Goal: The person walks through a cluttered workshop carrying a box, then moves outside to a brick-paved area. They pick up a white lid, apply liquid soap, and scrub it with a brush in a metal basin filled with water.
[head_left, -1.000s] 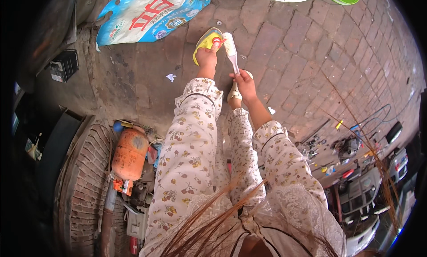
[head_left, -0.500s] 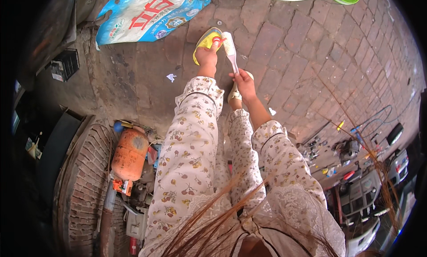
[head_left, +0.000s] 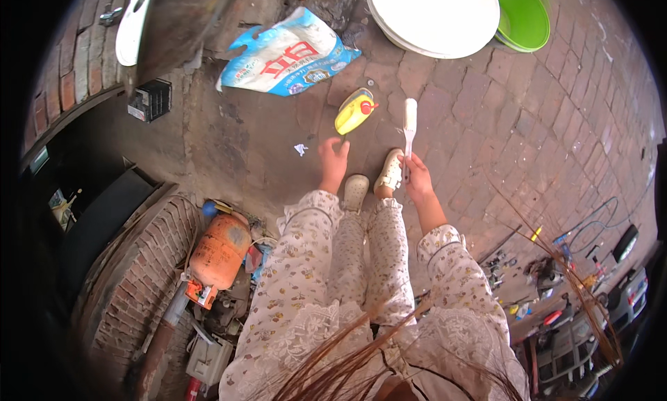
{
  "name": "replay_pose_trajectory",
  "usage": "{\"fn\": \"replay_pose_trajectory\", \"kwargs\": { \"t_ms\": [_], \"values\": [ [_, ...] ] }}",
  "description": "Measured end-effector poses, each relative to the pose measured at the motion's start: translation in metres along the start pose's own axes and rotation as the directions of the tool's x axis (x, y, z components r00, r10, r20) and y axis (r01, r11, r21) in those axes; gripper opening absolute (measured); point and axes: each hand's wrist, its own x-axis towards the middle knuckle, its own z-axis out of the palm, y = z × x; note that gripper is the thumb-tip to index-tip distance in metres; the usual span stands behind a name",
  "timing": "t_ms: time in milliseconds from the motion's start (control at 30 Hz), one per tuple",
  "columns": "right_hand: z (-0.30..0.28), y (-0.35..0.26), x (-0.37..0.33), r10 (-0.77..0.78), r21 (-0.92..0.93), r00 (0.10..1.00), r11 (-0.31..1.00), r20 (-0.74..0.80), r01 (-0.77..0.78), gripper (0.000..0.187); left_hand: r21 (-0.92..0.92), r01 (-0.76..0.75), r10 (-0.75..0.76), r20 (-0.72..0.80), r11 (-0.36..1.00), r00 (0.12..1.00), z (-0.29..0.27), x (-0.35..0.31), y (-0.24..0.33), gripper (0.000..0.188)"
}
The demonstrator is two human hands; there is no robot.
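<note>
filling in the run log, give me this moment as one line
left grip: open | right grip: closed on white brush | yellow bottle: red-capped, just beyond left grip

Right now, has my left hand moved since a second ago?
Yes. Against the white scrap, your left hand has come back toward your shoes, away from the red cap on the yellow bottle.

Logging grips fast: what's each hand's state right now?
Left hand: open, near the yellow bottle, nothing visibly held.
Right hand: closed, holding the white brush.

Bag (head_left: 288,59) beyond bottle (head_left: 352,113), brush (head_left: 410,127) rightward (in right hand (head_left: 418,179))
</note>
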Motion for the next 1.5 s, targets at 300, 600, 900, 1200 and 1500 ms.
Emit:
{"fn": "replay_pose_trajectory", "kwargs": {
  "t_ms": [300, 600, 900, 1200, 1500],
  "values": [
    [-0.021, -0.046, -0.172, -0.214, -0.171, 0.974, 0.965, -0.078, 0.198, 0.026, -0.244, 0.691, -0.673, 0.163, 0.681, 0.721, -0.156, -0.122, -0.016, 0.015],
    [0.117, -0.079, -0.275, -0.360, -0.060, 0.932, 0.930, 0.046, 0.362, 0.028, -0.610, -0.192, -0.084, -0.394, 0.769, 0.915, -0.307, -0.014, 0.171, 0.017],
    [0.365, -0.041, -0.295, -0.540, 0.147, 0.830, 0.840, 0.137, 0.522, 0.031, -0.870, 0.350, -0.397, 0.202, 0.346, 0.895, -0.359, 0.226, 0.283, 0.043],
    [0.504, -0.012, -0.303, -0.540, -0.122, 0.829, 0.822, 0.145, 0.556, 0.029, -0.910, 0.300, -0.292, 0.215, 0.286, 0.932, -0.346, 0.281, 0.288, 0.041],
    [0.541, -0.037, -0.271, -0.573, -0.108, 0.813, 0.806, 0.104, 0.582, 0.034, -0.858, 0.436, -0.513, 0.254, 0.272, 0.820, -0.310, 0.371, 0.227, 0.052]
  ]
}}
